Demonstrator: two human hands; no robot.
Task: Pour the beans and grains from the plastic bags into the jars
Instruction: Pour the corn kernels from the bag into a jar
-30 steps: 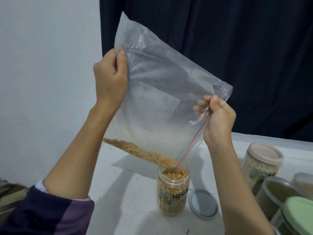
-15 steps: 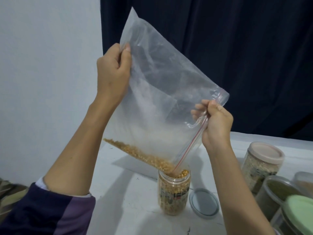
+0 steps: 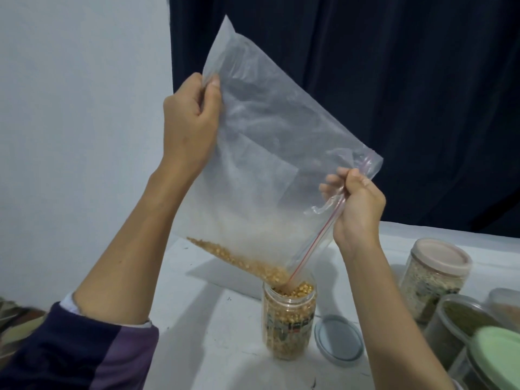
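Clear plastic, the bag [image 3: 267, 164] hung tilted over the table [image 3: 197, 319], its zip corner dipped into the open jar [image 3: 289, 319]. From the head view, the left hand [image 3: 191, 122] was raised high, thumb and curled fingers pinching the bag's upper edge. The right hand [image 3: 357, 209], lower, pinched the zip edge with fingers curled round it. Yellow grains [image 3: 239, 260] lay along the bag's low edge, reaching the jar's mouth. A grey lid [image 3: 339, 340] lay just beside the jar. Jars at the right [image 3: 434, 277] were partly cut off; their contents were hard to make out.
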